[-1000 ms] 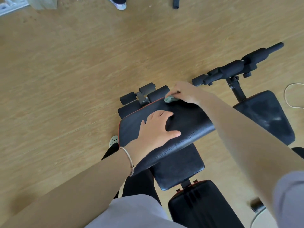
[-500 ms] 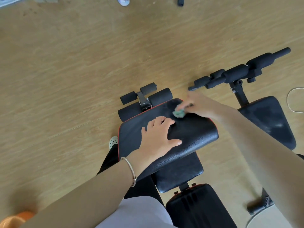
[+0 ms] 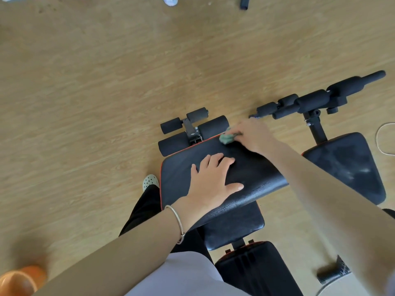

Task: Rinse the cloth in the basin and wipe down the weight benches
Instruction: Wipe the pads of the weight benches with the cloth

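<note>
Right, on the head view I see the left hand [image 3: 210, 178] flat, fingers spread, pressing the black bench pad [image 3: 256, 174]. At its one o'clock, the right hand [image 3: 254, 135] grips the bunched green cloth [image 3: 227, 138] against the pad's far edge. A second bench [image 3: 350, 165] sits at three o'clock.

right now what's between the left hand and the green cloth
Only a bare strip of the black bench pad, in the head view, separates the left hand from the green cloth.

Cloth [image 3: 227, 138] on bench pad [image 3: 256, 174] far edge; second bench [image 3: 346, 165] right.
</note>
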